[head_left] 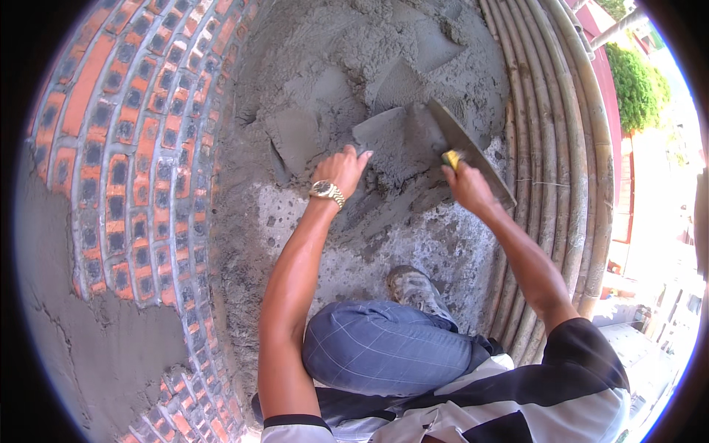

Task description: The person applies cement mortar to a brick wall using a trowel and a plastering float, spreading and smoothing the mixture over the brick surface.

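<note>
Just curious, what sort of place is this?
Most likely an outdoor building site: there's a red brick wall partly covered by a grey coating, a wet-looking grey mortar mound, and a flat metal trowel with a yellow handle in the right hand.

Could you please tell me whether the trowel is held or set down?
Held: the right hand grips the yellow handle of the trowel.

A spattered grey floor (461, 240) carries a broad, rough heap of mortar (347, 77); a scuffed shoe (417, 288) rests nearby.
</note>
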A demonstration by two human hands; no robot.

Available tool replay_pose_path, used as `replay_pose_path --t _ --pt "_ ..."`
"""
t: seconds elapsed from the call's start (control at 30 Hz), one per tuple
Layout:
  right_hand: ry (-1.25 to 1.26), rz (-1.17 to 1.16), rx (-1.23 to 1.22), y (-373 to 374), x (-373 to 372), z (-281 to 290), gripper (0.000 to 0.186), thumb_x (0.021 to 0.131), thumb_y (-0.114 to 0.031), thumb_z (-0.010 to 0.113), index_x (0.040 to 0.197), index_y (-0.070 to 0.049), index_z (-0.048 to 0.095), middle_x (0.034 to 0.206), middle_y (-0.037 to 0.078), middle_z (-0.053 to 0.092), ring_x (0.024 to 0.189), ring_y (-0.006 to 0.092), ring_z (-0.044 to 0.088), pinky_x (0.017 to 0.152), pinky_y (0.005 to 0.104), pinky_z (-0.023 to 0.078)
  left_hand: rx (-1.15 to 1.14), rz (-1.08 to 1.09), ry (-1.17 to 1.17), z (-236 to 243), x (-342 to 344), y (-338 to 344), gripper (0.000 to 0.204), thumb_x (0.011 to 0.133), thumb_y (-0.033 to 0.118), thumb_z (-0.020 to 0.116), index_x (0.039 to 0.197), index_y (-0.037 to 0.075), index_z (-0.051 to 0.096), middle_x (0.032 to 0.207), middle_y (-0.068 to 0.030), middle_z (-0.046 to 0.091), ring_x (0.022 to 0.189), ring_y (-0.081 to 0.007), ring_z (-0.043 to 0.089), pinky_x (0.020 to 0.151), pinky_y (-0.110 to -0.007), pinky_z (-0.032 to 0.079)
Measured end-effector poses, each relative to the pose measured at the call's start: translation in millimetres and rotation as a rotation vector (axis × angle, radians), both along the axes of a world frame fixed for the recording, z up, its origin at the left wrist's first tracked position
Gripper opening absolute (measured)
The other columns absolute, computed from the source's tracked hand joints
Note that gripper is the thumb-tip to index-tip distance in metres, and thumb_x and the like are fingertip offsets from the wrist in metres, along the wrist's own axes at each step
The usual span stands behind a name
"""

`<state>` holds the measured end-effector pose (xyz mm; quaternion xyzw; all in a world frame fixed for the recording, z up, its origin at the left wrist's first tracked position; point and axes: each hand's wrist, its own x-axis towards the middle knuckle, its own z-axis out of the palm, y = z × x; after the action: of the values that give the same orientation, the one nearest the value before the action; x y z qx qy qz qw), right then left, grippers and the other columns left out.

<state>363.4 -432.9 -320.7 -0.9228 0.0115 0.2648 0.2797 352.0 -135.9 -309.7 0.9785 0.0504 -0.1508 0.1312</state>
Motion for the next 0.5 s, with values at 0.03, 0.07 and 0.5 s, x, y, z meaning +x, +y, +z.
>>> replay_pose_path --t 0.03,0.07,0.5 --pt "-0.062 0.106 -0.006 9 -14 -8 0.047 0.104 -0.035 0.050 0.103 0.011 0.060 0.080 0.032 0.068 0.069 0.0465 0.069 0.061 0.0520 0.058 0.015 -0.054 -0.014 -9 8 -10 0.058 0.103 0.054 0.042 0.097 -0.001 0.061 0.074 -0.0229 0.069 0.072 -0.0418 0.070 0.063 -0.051 0.056" --pt "-0.119 0.203 -0.013 12 -28 -17 0.047 0.104 -0.035 0.050 0.104 0.011 0.058 0.078 0.033 0.067 0.069 0.0495 0.067 0.062 0.0546 0.057 0.026 -0.118 -0.023 -18 14 -15 0.058 0.103 0.054 0.041 0.096 0.000 0.061 0.073 -0.0219 0.069 0.070 -0.0407 0.070 0.062 -0.050 0.056" --pt "-0.296 0.992 -0.046 -71 -67 -132 0.039 0.088 -0.016 0.062 0.126 -0.007 0.063 0.095 0.020 0.072 0.079 0.0413 0.068 0.070 0.0551 0.053 -0.626 -0.241 0.136 -88 -78 19 0.061 0.099 0.052 0.044 0.089 0.000 0.072 0.084 -0.0250 0.069 0.082 -0.0437 0.066 0.078 -0.053 0.051"
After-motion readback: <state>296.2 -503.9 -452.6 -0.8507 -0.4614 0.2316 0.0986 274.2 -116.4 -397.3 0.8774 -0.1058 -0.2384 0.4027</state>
